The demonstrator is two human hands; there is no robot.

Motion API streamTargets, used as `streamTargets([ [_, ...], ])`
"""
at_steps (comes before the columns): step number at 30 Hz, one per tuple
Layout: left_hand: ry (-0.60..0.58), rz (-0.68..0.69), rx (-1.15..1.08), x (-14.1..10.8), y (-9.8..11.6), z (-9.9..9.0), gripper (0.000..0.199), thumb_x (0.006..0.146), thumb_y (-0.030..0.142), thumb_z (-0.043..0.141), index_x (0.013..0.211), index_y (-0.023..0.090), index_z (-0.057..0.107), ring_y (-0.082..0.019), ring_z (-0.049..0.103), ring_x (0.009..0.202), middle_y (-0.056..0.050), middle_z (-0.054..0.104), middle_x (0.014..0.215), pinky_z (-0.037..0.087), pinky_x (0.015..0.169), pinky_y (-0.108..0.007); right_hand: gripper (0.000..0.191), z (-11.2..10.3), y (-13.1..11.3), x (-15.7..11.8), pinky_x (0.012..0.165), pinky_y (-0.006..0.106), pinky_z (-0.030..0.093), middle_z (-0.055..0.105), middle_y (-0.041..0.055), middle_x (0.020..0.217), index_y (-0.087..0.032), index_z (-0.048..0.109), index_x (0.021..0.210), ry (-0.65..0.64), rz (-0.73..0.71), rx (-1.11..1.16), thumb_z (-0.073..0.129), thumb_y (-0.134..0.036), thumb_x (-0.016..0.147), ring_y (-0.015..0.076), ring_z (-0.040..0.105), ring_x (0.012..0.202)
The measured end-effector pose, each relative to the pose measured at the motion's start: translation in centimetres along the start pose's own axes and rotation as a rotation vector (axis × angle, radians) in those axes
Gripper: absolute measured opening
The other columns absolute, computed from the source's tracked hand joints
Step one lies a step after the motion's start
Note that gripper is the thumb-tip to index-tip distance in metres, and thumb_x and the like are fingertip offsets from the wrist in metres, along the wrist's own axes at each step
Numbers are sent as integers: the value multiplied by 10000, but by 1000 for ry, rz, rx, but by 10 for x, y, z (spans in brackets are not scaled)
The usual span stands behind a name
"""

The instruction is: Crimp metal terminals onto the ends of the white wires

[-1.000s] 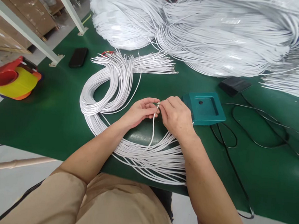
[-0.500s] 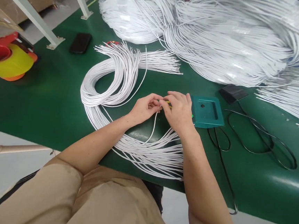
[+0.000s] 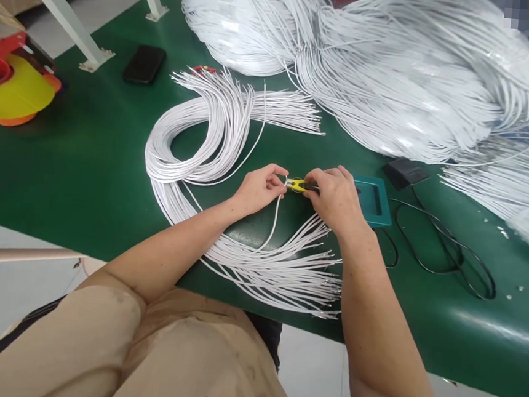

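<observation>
Between its thumb and fingertips, my left hand (image 3: pixel 260 189) pinches the end of a white cable (image 3: pixel 276 215), which curves down to the bundle below. My right hand (image 3: pixel 334 195) is closed round a small pair of yellow and black pliers (image 3: pixel 297 185). The pliers' jaws point left and meet the cable end at my left fingertips; whether they touch it is too small to tell. Under my forearms lies a bundle of white cables (image 3: pixel 258 272), looped at the left, with metal-tipped ends fanned out by my right wrist.
A green tray-like block (image 3: pixel 378 202) stands behind my right hand. Next to it lie a black box (image 3: pixel 405 172) and a black cord (image 3: pixel 460 265). Large heaps of white cable (image 3: pixel 395 80) fill the back. A black phone-like object (image 3: pixel 144 64) and a yellow tape roll (image 3: pixel 17 93) are at left.
My right hand has moved right, away from my left fingertips, and the pliers now show plainly between the hands. My left hand still pinches the cable. The view has shifted slightly.
</observation>
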State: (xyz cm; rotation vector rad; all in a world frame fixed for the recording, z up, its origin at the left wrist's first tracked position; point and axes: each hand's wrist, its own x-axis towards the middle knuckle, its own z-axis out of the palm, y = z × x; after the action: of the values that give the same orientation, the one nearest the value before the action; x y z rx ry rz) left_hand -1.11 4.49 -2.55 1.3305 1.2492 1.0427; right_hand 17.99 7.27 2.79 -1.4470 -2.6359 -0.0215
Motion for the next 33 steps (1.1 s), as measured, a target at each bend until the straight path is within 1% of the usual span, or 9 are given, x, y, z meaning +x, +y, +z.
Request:
streamTargets([
  [5,15,-16,120,0,1,0,309,736,150,625,1041,198,607,-133,696,679,22,706,728,524,734,-268,187,5,2,2,801,383,437,606,100,792,-190,732,976,41,33,7,585,-195,861,267,546,870],
  [10,4,-30,203,0,4,-1,299,735,161,615,1031,201,611,-149,706,701,17,720,736,531,763,-290,224,5,2,1,852,417,449,607,107,776,-186,743,980,35,28,-9,541,-231,893,269,550,879],
  [13,-3,-42,168,1,4,0,314,731,171,629,1042,198,608,-148,712,706,17,723,740,539,767,-284,274,3,3,-8,1069,565,325,692,124,1001,-197,702,1094,110,50,-57,502,-290,930,301,543,1095],
  [16,-21,-68,92,3,2,0,317,715,157,643,1028,192,605,-150,714,691,16,715,730,548,740,-275,413,6,7,-18,1116,698,170,568,165,1383,-167,581,1308,213,265,-141,438,-349,966,359,406,1343],
  [18,-34,-85,42,4,1,-1,326,699,144,658,1017,187,604,-153,713,684,14,707,722,551,721,-273,476,10,8,-21,1107,712,182,484,190,1471,-147,520,1379,222,380,-158,408,-376,977,381,355,1395],
  [21,-34,-99,-7,4,0,-5,355,677,130,679,1020,177,601,-144,699,658,16,691,707,540,690,-260,475,14,7,-20,1119,692,195,505,184,1458,-158,530,1374,217,419,-119,402,-388,979,371,377,1395],
  [26,-30,-83,-173,0,8,-10,454,682,179,713,1123,145,612,-113,662,658,12,670,725,486,624,-220,432,0,15,-36,1114,588,314,557,180,1405,-171,571,1314,386,402,72,433,-389,968,318,482,1326],
  [30,-94,-108,-283,-6,15,-11,368,641,259,781,971,126,688,-113,658,708,-16,675,751,468,627,-212,350,-10,20,-84,914,444,499,696,168,1096,-147,666,1143,633,564,220,476,-359,939,279,647,1010],
  [33,-138,-164,-322,-10,16,-10,388,613,305,822,940,137,697,-113,666,743,-32,696,814,474,654,-209,311,-9,10,-126,798,388,521,726,114,968,-180,710,1031,672,704,332,492,-374,923,238,661,830],
])
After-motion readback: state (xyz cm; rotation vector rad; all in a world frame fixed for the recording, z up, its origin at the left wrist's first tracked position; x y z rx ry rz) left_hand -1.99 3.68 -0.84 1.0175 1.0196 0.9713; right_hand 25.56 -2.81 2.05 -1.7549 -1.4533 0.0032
